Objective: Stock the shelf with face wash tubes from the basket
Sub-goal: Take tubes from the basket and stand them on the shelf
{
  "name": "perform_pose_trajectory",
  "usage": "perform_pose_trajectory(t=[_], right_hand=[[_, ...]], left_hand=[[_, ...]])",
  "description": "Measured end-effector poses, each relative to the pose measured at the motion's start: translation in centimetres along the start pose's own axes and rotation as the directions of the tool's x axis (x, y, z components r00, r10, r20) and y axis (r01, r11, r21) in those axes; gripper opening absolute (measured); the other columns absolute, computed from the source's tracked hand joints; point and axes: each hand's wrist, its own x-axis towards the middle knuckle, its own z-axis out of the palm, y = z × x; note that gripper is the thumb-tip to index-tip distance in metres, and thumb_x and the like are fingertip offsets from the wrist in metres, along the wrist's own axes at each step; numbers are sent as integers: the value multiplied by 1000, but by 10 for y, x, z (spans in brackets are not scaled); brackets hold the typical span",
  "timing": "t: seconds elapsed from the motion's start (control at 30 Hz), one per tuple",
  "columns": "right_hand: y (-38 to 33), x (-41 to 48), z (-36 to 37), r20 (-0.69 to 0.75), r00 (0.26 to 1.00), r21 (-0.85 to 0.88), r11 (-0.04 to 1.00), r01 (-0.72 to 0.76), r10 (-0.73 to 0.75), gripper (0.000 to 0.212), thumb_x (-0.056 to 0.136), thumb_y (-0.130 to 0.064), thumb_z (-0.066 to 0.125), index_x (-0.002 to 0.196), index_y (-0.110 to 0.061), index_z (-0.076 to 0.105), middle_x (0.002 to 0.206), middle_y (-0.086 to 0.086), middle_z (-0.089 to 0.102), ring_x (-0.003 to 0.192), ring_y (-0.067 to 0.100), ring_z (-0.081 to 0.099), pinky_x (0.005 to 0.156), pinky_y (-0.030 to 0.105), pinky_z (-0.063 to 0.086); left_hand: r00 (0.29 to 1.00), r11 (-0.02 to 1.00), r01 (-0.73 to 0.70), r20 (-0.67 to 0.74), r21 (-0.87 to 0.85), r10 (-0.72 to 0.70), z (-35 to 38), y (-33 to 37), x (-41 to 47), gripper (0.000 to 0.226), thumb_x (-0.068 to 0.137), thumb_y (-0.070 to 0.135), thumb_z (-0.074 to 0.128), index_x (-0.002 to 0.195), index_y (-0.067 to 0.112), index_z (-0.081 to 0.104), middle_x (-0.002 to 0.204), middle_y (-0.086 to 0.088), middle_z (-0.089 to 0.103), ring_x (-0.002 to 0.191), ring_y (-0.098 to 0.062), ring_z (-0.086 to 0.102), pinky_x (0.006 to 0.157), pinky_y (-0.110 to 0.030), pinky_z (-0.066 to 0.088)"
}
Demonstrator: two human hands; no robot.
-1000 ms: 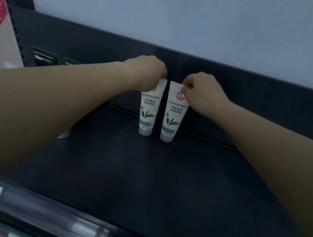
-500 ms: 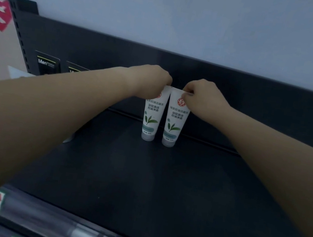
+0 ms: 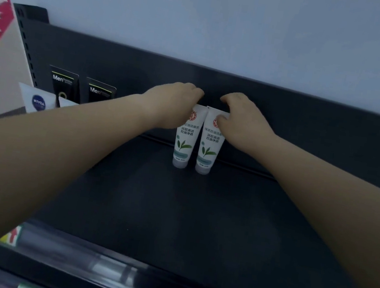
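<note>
Two white face wash tubes with green leaf prints stand cap down, side by side, at the back of the dark shelf. Both lean on the back panel. My left hand grips the top edge of the left tube, its fingers curled over the crimp. The right tube is held the same way by my right hand, thumb on its front. The two tubes almost touch. The basket is out of view.
At the back left stand two black "Men" tubes and a white Nivea tube. A price rail with a yellow and red label runs along the shelf's front edge. Above the back panel is a pale wall.
Both hands have brought the tubes closer together and further back against the panel. The view has shifted, and the products at the back left now show.
</note>
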Motion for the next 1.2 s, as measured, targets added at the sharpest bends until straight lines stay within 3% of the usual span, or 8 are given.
perform_pose_trajectory(t=[0.2,0.47,0.63,0.87,1.2], right_hand=[[-2,-31,-1,22,999,-139,990,-31,35,55,96,-24,46,145,-6,28,157,12,17,147,26,11,117,39,19],[-12,-90,4,99,994,-204,978,-35,56,67,95,-36,45,152,-20,13,161,5,1,148,28,0,118,50,12],[-23,-144,7,122,992,-191,982,11,12,66,95,-42,41,151,-20,15,161,6,2,148,27,0,118,50,12],[-49,-217,12,167,983,-153,983,106,-80,65,96,-44,40,151,-20,14,161,7,-3,148,24,-2,118,46,14],[-98,-312,43,259,940,-40,970,239,-221,63,98,-38,41,151,-14,16,161,9,-2,148,25,-1,118,43,19]], left_hand=[[962,998,-42,-267,53,55,10,22,-41,45,93,18,49,134,4,43,138,-14,45,129,-27,41,108,-37,35],[969,999,2,-247,52,11,14,53,-99,51,87,33,53,131,7,45,131,-9,50,121,-25,46,103,-37,37],[972,996,83,-220,19,-77,15,80,-149,54,90,34,51,137,10,41,138,-8,46,131,-25,40,109,-41,33],[978,980,187,-106,67,-179,27,114,-240,62,96,36,42,149,11,22,157,-6,21,147,-23,13,118,-42,15],[963,962,267,7,55,-268,58,136,-373,61,95,34,43,148,10,26,156,-7,24,147,-22,14,119,-41,14]])
